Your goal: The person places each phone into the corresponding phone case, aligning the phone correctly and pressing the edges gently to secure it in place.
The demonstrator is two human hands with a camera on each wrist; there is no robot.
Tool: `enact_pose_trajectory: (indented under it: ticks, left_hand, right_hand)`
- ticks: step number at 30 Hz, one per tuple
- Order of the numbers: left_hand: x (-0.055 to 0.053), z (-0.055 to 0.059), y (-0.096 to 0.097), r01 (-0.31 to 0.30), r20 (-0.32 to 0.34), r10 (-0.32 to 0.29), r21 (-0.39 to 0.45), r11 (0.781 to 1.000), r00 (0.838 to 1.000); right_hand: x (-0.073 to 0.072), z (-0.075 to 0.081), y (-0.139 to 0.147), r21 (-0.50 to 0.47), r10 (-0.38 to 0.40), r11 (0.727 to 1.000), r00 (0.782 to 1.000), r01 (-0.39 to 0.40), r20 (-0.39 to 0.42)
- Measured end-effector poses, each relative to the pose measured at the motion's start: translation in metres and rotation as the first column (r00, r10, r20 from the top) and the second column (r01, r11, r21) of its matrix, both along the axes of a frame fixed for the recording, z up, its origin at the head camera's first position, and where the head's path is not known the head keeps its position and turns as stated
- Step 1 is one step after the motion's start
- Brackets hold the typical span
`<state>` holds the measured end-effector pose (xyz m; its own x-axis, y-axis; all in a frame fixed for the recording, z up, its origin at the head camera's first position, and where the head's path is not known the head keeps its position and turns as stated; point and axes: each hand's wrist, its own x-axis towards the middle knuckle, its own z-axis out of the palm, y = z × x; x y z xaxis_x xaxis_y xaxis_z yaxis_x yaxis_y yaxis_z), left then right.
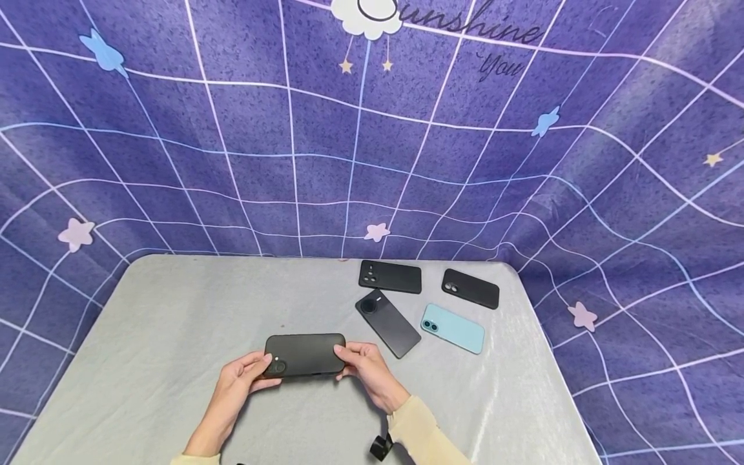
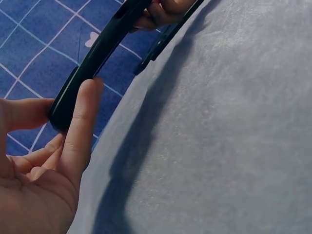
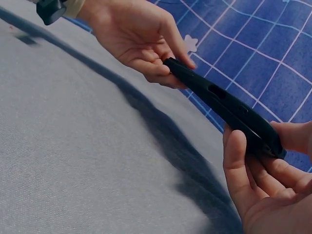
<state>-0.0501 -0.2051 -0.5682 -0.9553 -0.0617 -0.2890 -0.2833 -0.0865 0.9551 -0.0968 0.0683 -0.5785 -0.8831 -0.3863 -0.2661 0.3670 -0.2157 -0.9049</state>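
A black phone case (image 1: 305,354) is held level above the table between both hands, its camera ring toward the left end. My left hand (image 1: 235,387) pinches that left end, thumb on the back face and fingers beneath. At the opposite end my right hand (image 1: 372,374) grips it the same way. Seen edge-on in the right wrist view, the case (image 3: 222,103) shows cutouts and a thin gap along its side; I cannot tell whether a phone sits inside. The left wrist view shows my left fingers (image 2: 80,126) around its near end.
Right of the hands lie a dark grey phone (image 1: 388,323) and a light blue phone (image 1: 456,329). Behind them are two more black cases, one at the back middle (image 1: 395,278) and one at the back right (image 1: 472,289). Purple grid cloth (image 1: 325,174) hangs behind the grey-covered table (image 1: 192,310).
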Motion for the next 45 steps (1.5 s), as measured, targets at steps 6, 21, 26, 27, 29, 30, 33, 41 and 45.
enact_pose_trajectory:
  ticks: [6, 21, 26, 27, 29, 30, 33, 41, 45]
  left_hand:
    - [-0.0022, 0.0016, -0.0024, 0.035, 0.039, -0.032, -0.067, 0.997, 0.999]
    - [0.004, 0.0051, 0.0, 0.048, -0.004, -0.049, -0.084, 0.995, 0.999]
    - [0.0043, 0.0051, 0.0007, 0.054, -0.016, -0.055, -0.089, 0.995, 0.998]
    - [0.0039, 0.0049, 0.0007, 0.054, -0.02, -0.056, -0.089, 0.995, 0.998]
    - [0.0029, 0.0046, 0.0007, 0.049, -0.024, -0.051, -0.087, 0.995, 0.998]
    - [0.0024, 0.0046, 0.0005, 0.047, -0.022, -0.049, -0.087, 0.995, 0.999]
    - [0.0016, 0.0044, 0.0, 0.039, -0.004, -0.04, -0.084, 0.996, 0.999]
    - [0.0003, 0.006, -0.0016, 0.043, 0.029, -0.041, -0.054, 0.998, 0.999]
    - [0.0008, 0.007, -0.0028, 0.048, 0.008, -0.048, -0.072, 0.996, 0.999]
  right_hand:
    - [0.0013, 0.0007, -0.0006, 0.009, 0.032, 0.999, 0.999, -0.032, -0.006]
    - [-0.0007, 0.0021, 0.0019, 0.047, 0.091, 0.995, 0.996, -0.09, -0.015]
    - [0.0003, 0.0028, 0.0029, 0.051, 0.087, 0.995, 0.996, -0.086, -0.026]
    - [0.0003, 0.0028, 0.0028, 0.052, 0.087, 0.995, 0.996, -0.085, -0.029]
    - [0.0, 0.0028, 0.0023, 0.052, 0.082, 0.995, 0.996, -0.08, -0.035]
    - [-0.0002, 0.003, 0.0019, 0.052, 0.076, 0.996, 0.996, -0.074, -0.038]
    - [-0.0002, 0.003, 0.0008, 0.05, 0.056, 0.997, 0.998, -0.054, -0.037]
    - [-0.0005, 0.0043, -0.0013, 0.03, 0.026, 0.999, 1.0, -0.026, -0.006]
    - [-0.0001, 0.0054, -0.0023, 0.024, 0.026, 0.999, 0.999, -0.025, -0.02]
